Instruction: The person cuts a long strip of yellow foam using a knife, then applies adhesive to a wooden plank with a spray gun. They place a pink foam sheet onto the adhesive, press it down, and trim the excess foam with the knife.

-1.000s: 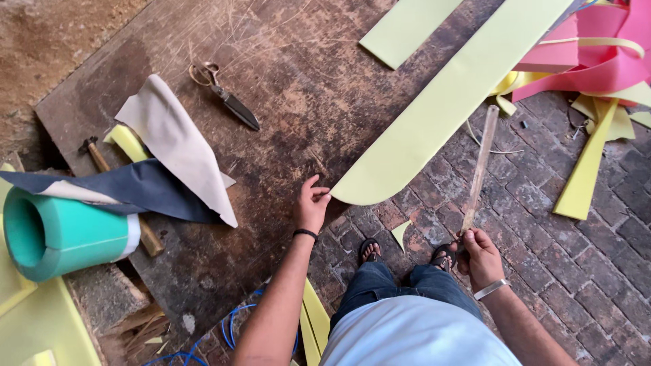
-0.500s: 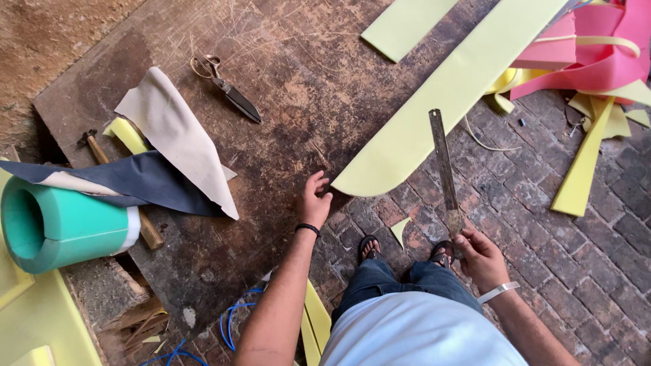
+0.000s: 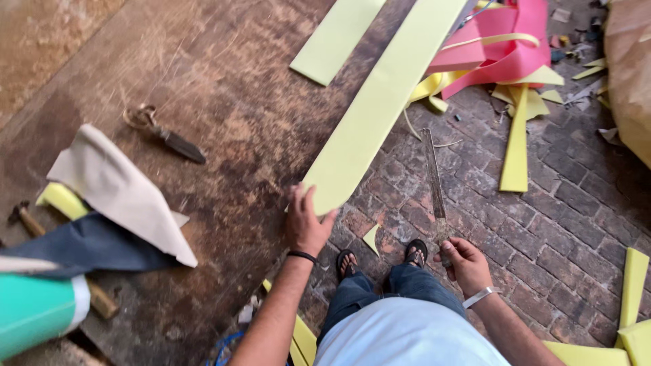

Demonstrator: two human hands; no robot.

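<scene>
My left hand (image 3: 306, 224) rests on the near rounded end of a long pale yellow foam strip (image 3: 386, 102), which lies diagonally over the edge of a worn wooden board (image 3: 203, 81). My right hand (image 3: 464, 261) grips one end of a long metal ruler (image 3: 434, 179) that points away from me over the brick floor. My sandalled feet (image 3: 380, 254) stand between my hands, with a small yellow offcut (image 3: 371, 238) lying beside them.
Scissors (image 3: 163, 132) lie on the board. At left are a beige sheet (image 3: 115, 190), dark blue cloth (image 3: 88, 244), a hammer (image 3: 24, 218) and a teal roll (image 3: 34, 308). Pink foam (image 3: 502, 51) and yellow scraps (image 3: 515, 142) litter the bricks at right.
My left hand moved forward onto the end of the yellow strip. The ruler in my right hand swung from leaning right to pointing straight away from me.
</scene>
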